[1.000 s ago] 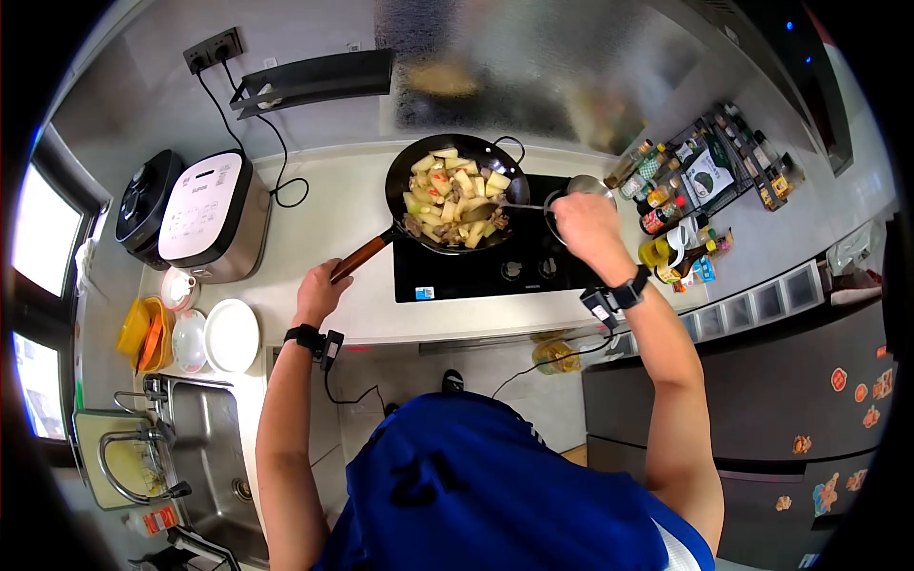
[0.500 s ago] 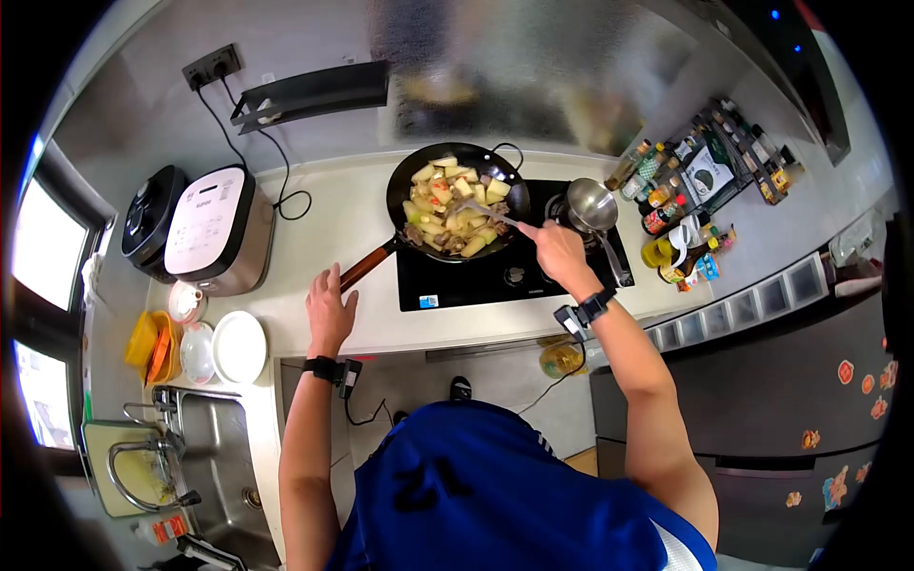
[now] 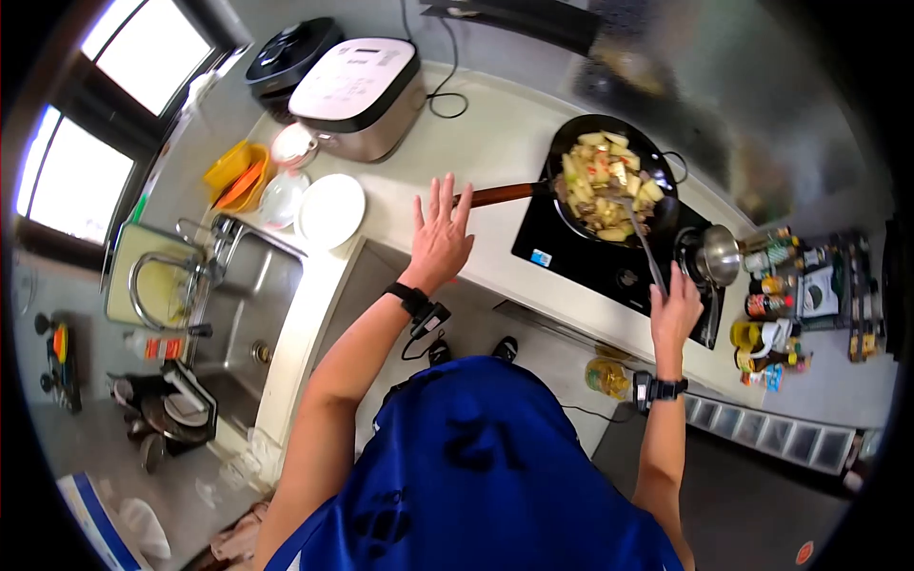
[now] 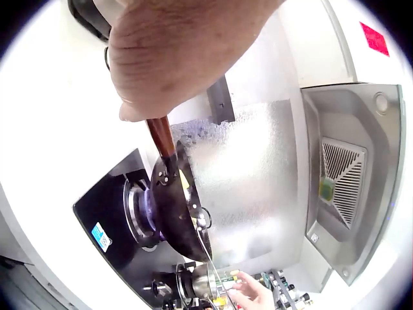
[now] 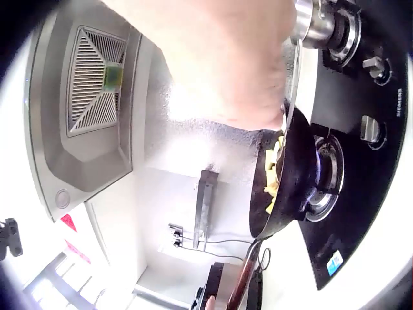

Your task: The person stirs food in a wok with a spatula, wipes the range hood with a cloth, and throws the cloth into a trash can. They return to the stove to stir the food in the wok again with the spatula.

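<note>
A black wok of potato-like chunks and meat sits over a lit blue flame. The wooden handle juts left. Near that handle's end, my left hand has its fingers straight and spread, holding nothing. My right hand has the upper end of a metal spatula between thumb and index finger. The tool leans on the wok's near right rim with its head down among the food. In the right wrist view, the hand's back hides the fingers.
A steel saucepan stands on the right burner. Bottles crowd the counter beyond. To the left are a white plate, a glass bowl, yellow baskets, a rice cooker and the sink.
My left hand has left the wok handle and spread its fingers. My right hand came from over the saucepan to the spatula's end. The head view has turned left.
</note>
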### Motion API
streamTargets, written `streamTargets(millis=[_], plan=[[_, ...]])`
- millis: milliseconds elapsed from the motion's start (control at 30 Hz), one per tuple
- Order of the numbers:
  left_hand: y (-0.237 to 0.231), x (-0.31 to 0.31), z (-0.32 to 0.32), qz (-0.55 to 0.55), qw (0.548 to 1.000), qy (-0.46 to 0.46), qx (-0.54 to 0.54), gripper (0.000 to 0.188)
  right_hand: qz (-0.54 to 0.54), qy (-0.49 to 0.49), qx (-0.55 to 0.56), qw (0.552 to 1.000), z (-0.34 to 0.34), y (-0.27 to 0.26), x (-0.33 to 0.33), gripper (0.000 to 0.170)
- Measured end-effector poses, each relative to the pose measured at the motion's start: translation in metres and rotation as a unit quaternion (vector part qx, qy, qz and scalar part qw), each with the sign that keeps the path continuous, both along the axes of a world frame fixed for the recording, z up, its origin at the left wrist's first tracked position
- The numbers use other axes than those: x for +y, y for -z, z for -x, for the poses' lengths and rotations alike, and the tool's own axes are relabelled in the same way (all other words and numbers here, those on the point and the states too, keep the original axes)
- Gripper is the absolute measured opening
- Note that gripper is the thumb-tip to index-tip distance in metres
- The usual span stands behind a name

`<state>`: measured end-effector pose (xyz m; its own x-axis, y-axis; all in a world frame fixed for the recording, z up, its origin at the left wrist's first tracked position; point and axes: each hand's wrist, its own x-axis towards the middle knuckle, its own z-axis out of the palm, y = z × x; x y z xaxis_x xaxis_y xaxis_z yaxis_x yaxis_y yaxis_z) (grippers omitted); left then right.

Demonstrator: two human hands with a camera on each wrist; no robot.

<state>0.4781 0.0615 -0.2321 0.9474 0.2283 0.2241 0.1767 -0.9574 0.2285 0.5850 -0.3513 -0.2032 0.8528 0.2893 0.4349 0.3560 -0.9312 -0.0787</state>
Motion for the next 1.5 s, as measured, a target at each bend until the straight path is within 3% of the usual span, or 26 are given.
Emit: streamTargets(millis=[67, 133, 167, 267, 333, 433, 533, 600, 633, 667, 767, 800, 867, 900, 1000, 1067, 1133, 1233, 1267, 1333, 1400, 1467, 1500], plan=[[-0.008, 0.000, 0.009, -0.005, 1.000, -0.011, -0.029, 0.085, -0.057, -0.080, -0.076, 0.992, 0.017, -0.003, 0.005, 0.041], [-0.015, 0.002, 0.019, -0.010, 0.998, -0.007, -0.054, 0.082, -0.114, -0.144, -0.044, 0.982, 0.036, -0.001, 0.018, 0.030], [-0.022, 0.002, 0.026, -0.033, 0.994, -0.006, -0.101, 0.066, -0.134, -0.182, -0.007, 0.974, 0.046, 0.006, 0.024, 0.025], [-0.005, 0.019, 0.042, 0.079, 0.989, 0.068, -0.103, 0.038, -0.169, -0.267, 0.131, 0.940, 0.070, 0.045, 0.047, 0.014], [-0.012, 0.016, 0.059, 0.115, 0.991, 0.063, 0.019, 0.019, -0.117, -0.289, 0.220, 0.924, 0.084, 0.052, 0.074, 0.015], [0.014, 0.018, 0.086, 0.025, 0.980, 0.190, 0.046, 0.008, -0.098, -0.347, 0.259, 0.896, 0.103, 0.060, 0.116, 0.023], [0.038, 0.006, 0.107, -0.072, 0.944, 0.298, 0.123, 0.011, -0.112, -0.397, 0.283, 0.866, 0.121, 0.045, 0.169, 0.035], [0.032, -0.005, 0.112, -0.074, 0.900, 0.375, 0.211, 0.011, -0.132, -0.449, 0.281, 0.838, 0.136, 0.028, 0.204, 0.041], [0.037, -0.013, 0.113, 0.214, 0.913, 0.326, 0.119, 0.012, -0.144, -0.459, 0.297, 0.825, 0.144, 0.025, 0.218, 0.043], [0.042, -0.022, 0.112, 0.306, 0.881, 0.362, 0.001, 0.012, -0.157, -0.470, 0.312, 0.810, 0.153, 0.025, 0.229, 0.045], [0.064, -0.037, 0.121, 0.237, 0.891, 0.387, 0.008, 0.017, -0.173, -0.423, 0.427, 0.781, 0.161, 0.040, 0.241, 0.046], [0.049, -0.040, 0.117, 0.189, 0.884, 0.423, 0.056, 0.017, -0.168, -0.395, 0.476, 0.767, 0.158, 0.039, 0.239, 0.043], [0.005, -0.040, 0.108, 0.083, 0.858, 0.485, 0.149, 0.019, -0.152, -0.360, 0.451, 0.803, 0.156, 0.050, 0.229, 0.042], [0.007, -0.044, 0.110, 0.160, 0.851, 0.478, 0.149, 0.024, -0.146, -0.343, 0.436, 0.819, 0.153, 0.056, 0.223, 0.042], [0.014, -0.036, 0.106, 0.134, 0.832, 0.539, 0.011, 0.029, -0.109, -0.256, 0.418, 0.865, 0.141, 0.071, 0.186, 0.042], [-0.001, -0.014, 0.108, 0.142, 0.883, 0.430, 0.119, 0.038, -0.107, -0.230, 0.403, 0.880, 0.149, 0.093, 0.145, 0.040], [0.026, 0.022, 0.123, 0.175, 0.917, 0.311, 0.181, 0.036, -0.031, -0.229, 0.456, 0.859, 0.164, 0.124, 0.098, 0.043], [0.058, 0.074, 0.157, 0.260, 0.943, 0.150, 0.142, 0.040, -0.018, -0.253, 0.594, 0.763, 0.205, 0.158, 0.035, 0.043], [0.072, 0.090, 0.174, 0.320, 0.931, 0.078, 0.159, 0.040, -0.043, -0.274, 0.633, 0.723, 0.220, 0.183, 0.013, 0.043], [0.091, 0.110, 0.212, 0.406, 0.900, -0.037, 0.156, 0.038, -0.043, -0.242, 0.676, 0.695, 0.256, 0.210, -0.027, 0.046], [0.099, 0.112, 0.248, 0.446, 0.877, -0.119, 0.136, 0.037, -0.001, -0.224, 0.669, 0.708, 0.294, 0.239, -0.070, 0.051], [0.102, 0.104, 0.279, 0.467, 0.850, -0.203, 0.138, 0.036, 0.036, -0.171, 0.734, 0.656, 0.320, 0.265, -0.102, 0.060], [0.101, 0.092, 0.291, 0.472, 0.842, -0.227, 0.126, 0.034, 0.006, -0.058, 0.800, 0.597, 0.321, 0.212, -0.102, 0.063]])
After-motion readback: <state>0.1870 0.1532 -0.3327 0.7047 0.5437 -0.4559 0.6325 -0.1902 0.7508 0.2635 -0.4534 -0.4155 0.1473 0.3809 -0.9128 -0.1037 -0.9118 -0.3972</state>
